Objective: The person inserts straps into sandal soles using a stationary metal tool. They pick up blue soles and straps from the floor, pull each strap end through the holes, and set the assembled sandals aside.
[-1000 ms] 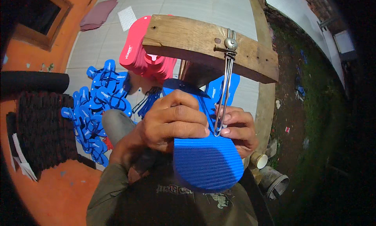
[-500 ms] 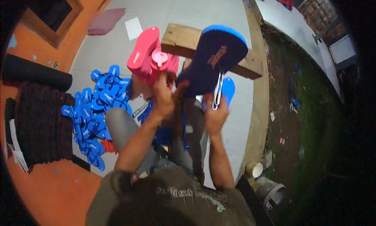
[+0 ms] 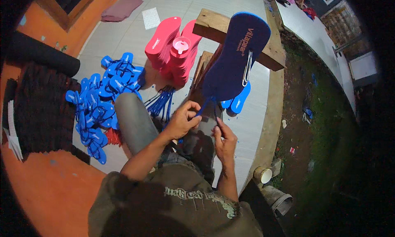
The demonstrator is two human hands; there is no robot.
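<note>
A flip-flop sole (image 3: 230, 60), dark on its visible face with a bright blue edge, leans tilted against a wooden stand (image 3: 212, 23). A bent metal wire tool (image 3: 247, 68) sticks out of the sole's right side, with no hand on it. Below the sole's near end hangs a blue flip-flop strap (image 3: 200, 110) in two strands. My left hand (image 3: 183, 121) pinches the left strand between thumb and fingers. Fingers of my right hand (image 3: 225, 141) are closed on the darker right strand. Where the strap meets the sole is too small to make out.
Pink soles (image 3: 163, 39) stand stacked behind my left hand, a pink cup (image 3: 181, 44) among them. Loose blue straps (image 3: 162, 101) lie by my knee. Blue flip-flops (image 3: 98, 109) are heaped at left. More blue soles (image 3: 239, 101) lie right of the stand.
My right hand has let go of the wire tool and come down to the strap. My left hand has also moved down, and the strap that dangled is now held by both hands.
</note>
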